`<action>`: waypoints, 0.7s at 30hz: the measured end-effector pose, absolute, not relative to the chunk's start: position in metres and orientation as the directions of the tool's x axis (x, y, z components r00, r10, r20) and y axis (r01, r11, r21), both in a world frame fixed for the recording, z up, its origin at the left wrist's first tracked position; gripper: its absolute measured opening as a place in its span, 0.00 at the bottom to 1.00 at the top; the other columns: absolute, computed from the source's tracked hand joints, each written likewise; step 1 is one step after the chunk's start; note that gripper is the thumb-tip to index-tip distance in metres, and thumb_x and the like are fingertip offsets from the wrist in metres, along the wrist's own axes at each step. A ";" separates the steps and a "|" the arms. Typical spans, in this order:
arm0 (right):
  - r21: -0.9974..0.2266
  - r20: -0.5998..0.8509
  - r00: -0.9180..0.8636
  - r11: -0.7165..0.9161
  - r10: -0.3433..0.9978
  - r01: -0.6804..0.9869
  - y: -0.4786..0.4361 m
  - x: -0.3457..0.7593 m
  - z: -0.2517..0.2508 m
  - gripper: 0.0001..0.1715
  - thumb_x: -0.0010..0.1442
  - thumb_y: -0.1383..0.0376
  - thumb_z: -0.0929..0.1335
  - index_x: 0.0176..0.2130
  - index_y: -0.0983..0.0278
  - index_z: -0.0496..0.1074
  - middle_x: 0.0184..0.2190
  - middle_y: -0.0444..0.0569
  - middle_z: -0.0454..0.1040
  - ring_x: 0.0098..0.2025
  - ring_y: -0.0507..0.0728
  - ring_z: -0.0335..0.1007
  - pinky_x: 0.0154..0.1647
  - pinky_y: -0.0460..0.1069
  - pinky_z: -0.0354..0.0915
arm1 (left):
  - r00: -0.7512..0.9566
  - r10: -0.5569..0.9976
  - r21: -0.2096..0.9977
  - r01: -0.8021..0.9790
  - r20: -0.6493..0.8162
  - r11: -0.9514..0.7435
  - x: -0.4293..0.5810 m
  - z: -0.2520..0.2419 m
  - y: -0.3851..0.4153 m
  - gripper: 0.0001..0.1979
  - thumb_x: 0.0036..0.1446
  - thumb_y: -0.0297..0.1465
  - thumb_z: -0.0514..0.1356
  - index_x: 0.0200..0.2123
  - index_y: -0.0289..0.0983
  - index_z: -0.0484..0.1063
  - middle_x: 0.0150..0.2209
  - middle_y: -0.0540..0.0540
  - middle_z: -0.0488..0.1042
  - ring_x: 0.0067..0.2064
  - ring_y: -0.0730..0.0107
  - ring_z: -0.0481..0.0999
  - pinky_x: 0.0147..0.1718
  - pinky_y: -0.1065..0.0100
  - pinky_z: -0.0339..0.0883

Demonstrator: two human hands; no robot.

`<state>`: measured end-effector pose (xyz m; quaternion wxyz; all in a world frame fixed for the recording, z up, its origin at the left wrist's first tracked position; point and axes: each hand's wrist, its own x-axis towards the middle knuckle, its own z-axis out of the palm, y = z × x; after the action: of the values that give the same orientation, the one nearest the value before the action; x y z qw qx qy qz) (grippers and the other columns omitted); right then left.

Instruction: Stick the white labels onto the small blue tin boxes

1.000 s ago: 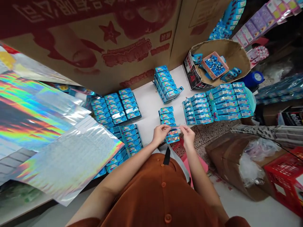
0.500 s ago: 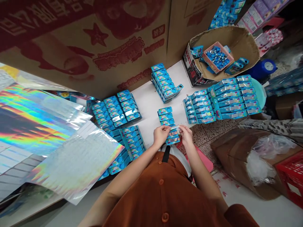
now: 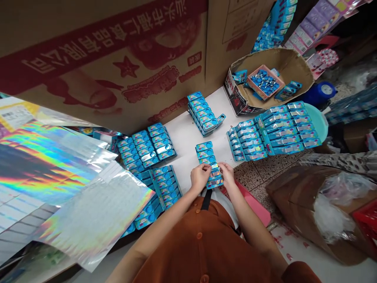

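Note:
Both hands work at the near end of a short strip of blue blister packs (image 3: 205, 154) lying on a white tabletop (image 3: 188, 137). My left hand (image 3: 200, 177) pinches the strip's left edge, and my right hand (image 3: 226, 175) grips its right edge. Part of the strip is hidden by my fingers. Around them lie larger joined rows of the same blue packs (image 3: 273, 133), (image 3: 147, 147), (image 3: 203, 112), (image 3: 163, 184). The nearest row is a hand's width to the right.
Holographic film sheets (image 3: 64, 181) overlap the table's left side. A large printed carton (image 3: 108, 59) stands behind it. A torn cardboard box (image 3: 271, 78) holds a pink tray of blue items. A brown bag with plastic (image 3: 321, 208) sits on the floor at right.
The view has shifted slightly, so the table sits lower in the picture. My hands have come closer together on the strip, and the plastic-wrapped items at right have moved out of view.

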<state>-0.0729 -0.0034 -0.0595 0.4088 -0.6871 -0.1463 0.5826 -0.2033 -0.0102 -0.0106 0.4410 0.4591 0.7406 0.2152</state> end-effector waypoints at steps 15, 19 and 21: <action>-0.855 -0.412 0.332 -0.487 0.848 0.182 -0.019 -0.080 -0.062 0.25 0.43 0.50 0.72 0.38 0.61 0.69 0.33 0.44 0.72 0.28 0.52 0.64 0.31 0.46 0.62 | -0.162 0.887 0.651 0.625 -0.432 0.431 -0.203 -0.003 -0.006 0.11 0.52 0.36 0.61 0.39 0.42 0.66 0.29 0.52 0.78 0.35 0.64 0.77 0.30 0.70 0.58; -0.838 -0.439 0.328 -0.513 0.836 0.187 -0.018 -0.079 -0.063 0.22 0.43 0.49 0.72 0.33 0.61 0.69 0.25 0.40 0.70 0.24 0.51 0.62 0.27 0.45 0.59 | -0.130 0.889 0.604 0.690 -0.439 0.399 -0.203 0.000 -0.002 0.11 0.51 0.36 0.62 0.39 0.42 0.67 0.29 0.51 0.78 0.35 0.63 0.77 0.30 0.69 0.58; -0.835 -0.453 0.339 -0.526 0.825 0.163 -0.018 -0.079 -0.064 0.22 0.42 0.49 0.72 0.32 0.61 0.68 0.22 0.38 0.68 0.23 0.51 0.62 0.26 0.45 0.59 | -0.126 0.898 0.573 0.730 -0.422 0.372 -0.206 0.000 0.000 0.13 0.51 0.37 0.62 0.39 0.42 0.67 0.30 0.49 0.78 0.35 0.62 0.77 0.31 0.68 0.59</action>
<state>-0.0789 -0.0176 -0.0636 0.3539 -0.7378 -0.3346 0.4674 -0.2057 -0.0003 -0.0004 0.3687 0.5487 0.7417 0.1138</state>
